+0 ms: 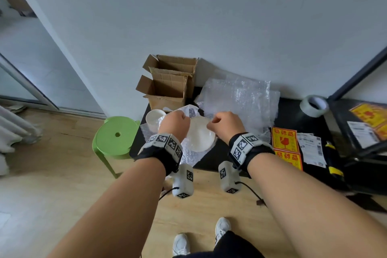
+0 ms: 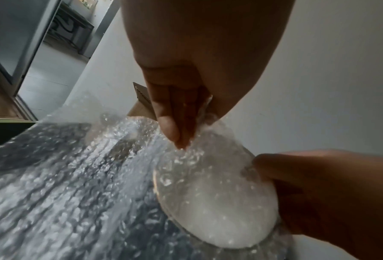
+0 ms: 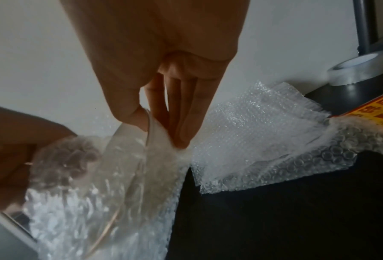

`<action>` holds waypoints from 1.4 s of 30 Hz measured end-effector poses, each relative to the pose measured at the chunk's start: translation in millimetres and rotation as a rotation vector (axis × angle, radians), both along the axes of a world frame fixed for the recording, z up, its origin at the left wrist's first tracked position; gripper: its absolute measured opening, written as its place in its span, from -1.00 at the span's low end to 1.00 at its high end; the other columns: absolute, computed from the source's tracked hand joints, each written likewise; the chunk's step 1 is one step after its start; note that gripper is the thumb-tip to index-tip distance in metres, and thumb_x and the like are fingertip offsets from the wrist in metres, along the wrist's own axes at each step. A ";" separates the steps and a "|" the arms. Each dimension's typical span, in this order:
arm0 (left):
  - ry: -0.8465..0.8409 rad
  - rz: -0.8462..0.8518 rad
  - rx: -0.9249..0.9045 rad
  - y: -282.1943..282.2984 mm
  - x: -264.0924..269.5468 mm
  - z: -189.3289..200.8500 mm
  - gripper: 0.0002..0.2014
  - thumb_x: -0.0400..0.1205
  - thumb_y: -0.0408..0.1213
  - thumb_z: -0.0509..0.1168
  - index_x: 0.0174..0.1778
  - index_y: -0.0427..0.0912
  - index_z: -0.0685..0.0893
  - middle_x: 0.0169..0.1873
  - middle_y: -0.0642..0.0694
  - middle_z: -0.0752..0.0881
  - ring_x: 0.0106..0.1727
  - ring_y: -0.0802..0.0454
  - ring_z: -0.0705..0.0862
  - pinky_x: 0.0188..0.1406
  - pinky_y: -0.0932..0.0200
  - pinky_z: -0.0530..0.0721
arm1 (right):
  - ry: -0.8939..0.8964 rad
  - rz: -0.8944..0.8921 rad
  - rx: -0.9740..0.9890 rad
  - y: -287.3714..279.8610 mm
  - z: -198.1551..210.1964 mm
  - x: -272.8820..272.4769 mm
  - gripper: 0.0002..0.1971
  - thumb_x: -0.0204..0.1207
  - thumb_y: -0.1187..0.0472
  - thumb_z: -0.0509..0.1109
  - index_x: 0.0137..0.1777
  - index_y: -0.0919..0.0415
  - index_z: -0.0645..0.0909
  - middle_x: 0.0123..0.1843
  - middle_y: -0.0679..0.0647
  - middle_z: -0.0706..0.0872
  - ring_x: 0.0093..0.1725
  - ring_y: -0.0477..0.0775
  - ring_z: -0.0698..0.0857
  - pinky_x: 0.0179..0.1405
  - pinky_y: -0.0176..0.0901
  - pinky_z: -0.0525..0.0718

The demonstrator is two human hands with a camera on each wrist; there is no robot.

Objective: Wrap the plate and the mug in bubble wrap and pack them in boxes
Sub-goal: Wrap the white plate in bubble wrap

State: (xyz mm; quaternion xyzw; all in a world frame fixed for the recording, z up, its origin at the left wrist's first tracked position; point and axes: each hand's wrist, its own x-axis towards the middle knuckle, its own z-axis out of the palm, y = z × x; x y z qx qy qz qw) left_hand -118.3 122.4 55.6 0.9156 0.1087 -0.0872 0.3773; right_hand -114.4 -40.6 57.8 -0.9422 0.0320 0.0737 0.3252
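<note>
From the head view, the white plate (image 1: 200,134) lies on a sheet of bubble wrap (image 1: 188,156) near the front edge of the black table (image 1: 247,159). The left hand (image 1: 174,124) is at the plate's 10 o'clock and the right hand (image 1: 226,124) at its 2 o'clock, but this view hides the fingers.

The left wrist view shows more: the left hand's fingers (image 2: 175,123) pinch the wrap and pull it over the plate's rim. The right wrist view shows the right hand's thumb and fingers (image 3: 181,123) pinching the rim and wrap together.

Only the head view shows the white mug (image 1: 155,119) at the plate's 9 o'clock, two open boxes (image 1: 167,88) at 12 o'clock, more bubble wrap (image 1: 240,98) at 1 o'clock and a tape roll (image 1: 314,106) far off at 2 o'clock.
</note>
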 end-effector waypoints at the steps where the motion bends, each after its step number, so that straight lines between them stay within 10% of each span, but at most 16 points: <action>1: -0.001 -0.002 -0.036 -4.9 0.1 1.4 -0.78 0.67 -0.27 0.12 -0.17 -0.27 0.61 -0.23 -0.22 0.76 -0.20 -0.15 0.76 -0.06 -0.06 0.76 | 0.009 0.014 -0.015 -2.5 -1.6 0.1 -0.84 0.40 0.16 0.47 -0.27 0.27 0.68 -0.28 0.14 0.74 -0.20 0.18 0.72 -0.21 -0.03 0.69; 7: 0.044 -0.097 -0.304 -44.2 1.9 15.2 -0.85 0.67 -0.37 0.23 -0.20 -0.21 0.65 -0.30 -0.14 0.71 -0.30 0.00 0.65 -0.29 0.23 0.63 | 0.030 0.001 -0.017 -25.5 -9.2 4.8 -0.69 0.38 0.19 0.52 -0.53 0.17 0.55 -0.30 0.06 0.61 -0.37 0.03 0.58 -0.41 -0.24 0.46; 14: 0.206 -0.152 -0.597 -73.2 5.7 32.5 -0.70 0.66 -0.19 0.31 -0.03 -0.41 0.75 -0.21 -0.25 0.77 -0.20 -0.06 0.70 0.00 0.01 0.70 | 0.101 -0.028 0.025 -58.8 -2.2 15.9 -0.64 0.49 0.24 0.42 -0.51 0.12 0.42 -0.51 -0.01 0.46 -0.48 -0.05 0.41 -0.46 -0.26 0.37; 17: 0.185 -0.114 -0.473 -76.5 11.9 37.0 -0.46 0.70 0.16 0.12 -0.05 -0.27 0.77 -0.15 -0.18 0.80 -0.24 0.03 0.69 -0.15 0.15 0.67 | 0.047 0.011 -0.021 -69.9 5.8 21.0 -0.64 0.49 0.26 0.40 -0.50 0.11 0.40 -0.49 0.00 0.49 -0.43 0.00 0.46 -0.48 -0.26 0.35; 20: -0.169 -0.036 0.037 -67.1 23.2 34.7 -0.70 0.63 0.02 0.29 0.17 -0.07 0.68 0.18 -0.10 0.69 0.11 0.04 0.62 0.21 0.06 0.62 | -0.016 0.110 -0.063 -75.7 18.7 28.2 -0.68 0.47 0.30 0.42 -0.47 0.07 0.47 -0.43 -0.01 0.57 -0.34 0.04 0.57 -0.40 -0.25 0.44; 22: -0.200 -0.136 0.340 -60.6 31.2 32.7 -0.26 0.45 0.05 0.47 0.54 0.02 0.37 0.53 -0.08 0.36 0.55 -0.10 0.28 0.56 -0.13 0.24 | -0.029 0.203 -0.123 -73.6 28.5 33.1 -0.71 0.48 0.31 0.40 -0.43 0.05 0.51 -0.34 0.01 0.64 -0.24 0.08 0.64 -0.25 -0.23 0.52; 25: -0.044 -0.285 0.392 -58.5 39.3 36.5 0.12 0.34 0.12 0.55 0.70 0.02 -0.01 0.68 -0.03 0.09 0.70 -0.05 -0.10 0.61 -0.29 -0.27 | -0.067 0.318 -0.173 -66.4 40.6 37.5 -0.74 0.48 0.32 0.40 -0.43 0.10 0.56 -0.36 0.03 0.64 -0.23 0.14 0.65 -0.23 -0.19 0.54; 27: 0.034 -0.317 0.352 -56.4 44.4 32.5 0.01 0.35 0.09 0.54 0.66 0.01 0.14 0.55 -0.07 0.39 0.65 -0.10 0.17 0.60 -0.34 -0.23 | -0.098 0.361 -0.170 -63.0 45.0 39.3 -0.90 0.49 0.29 0.44 -0.25 0.24 0.72 -0.23 0.09 0.73 -0.16 0.13 0.69 -0.14 -0.16 0.61; 29: 0.085 -0.332 0.306 -55.0 46.9 31.0 -0.38 0.39 0.03 0.52 0.37 0.01 0.55 0.20 -0.02 0.68 0.38 -0.09 0.55 0.56 -0.22 0.26 | -0.109 0.351 -0.105 -62.0 47.5 40.6 -0.95 0.48 0.27 0.48 -0.16 0.24 0.76 -0.15 0.06 0.76 -0.16 0.04 0.67 -0.10 -0.22 0.58; 31: 0.095 -0.347 0.215 -56.3 45.3 34.0 -0.80 0.48 -0.11 0.49 -0.16 -0.08 0.62 -0.21 -0.02 0.67 -0.05 -0.02 0.67 0.08 0.08 0.61 | -0.120 0.323 -0.051 -61.0 48.3 43.1 -0.96 0.47 0.25 0.52 -0.18 0.19 0.76 -0.16 0.01 0.75 -0.18 -0.03 0.64 -0.11 -0.29 0.52; 33: 0.060 -0.298 0.161 -59.6 43.2 37.0 -0.76 0.56 -0.23 0.38 -0.38 -0.10 0.51 -0.40 -0.01 0.54 -0.33 0.07 0.54 -0.25 0.19 0.51 | -0.121 0.311 -0.027 -59.4 49.6 44.7 -0.94 0.45 0.21 0.56 -0.21 0.15 0.74 -0.22 -0.05 0.69 -0.20 -0.05 0.62 -0.14 -0.31 0.48; 39: 0.005 -0.109 0.128 -59.3 44.9 38.7 -0.67 0.64 -0.27 0.25 -0.47 -0.12 0.44 -0.49 -0.05 0.47 -0.34 -0.04 0.49 -0.27 0.14 0.43 | -0.162 0.101 0.203 -63.0 54.9 54.5 -0.90 0.52 0.21 0.42 0.01 0.13 0.65 0.03 -0.02 0.71 0.07 -0.01 0.66 0.12 -0.13 0.63; 42: -0.016 -0.027 0.024 -55.2 46.9 39.8 -0.80 0.66 -0.28 0.22 -0.31 -0.15 0.52 -0.37 -0.07 0.55 -0.22 -0.08 0.56 -0.15 0.04 0.53 | 0.001 -0.068 0.401 -69.7 57.0 57.0 -0.48 0.54 -0.11 0.42 0.41 0.10 0.46 0.41 0.03 0.54 0.35 0.02 0.55 0.31 -0.09 0.51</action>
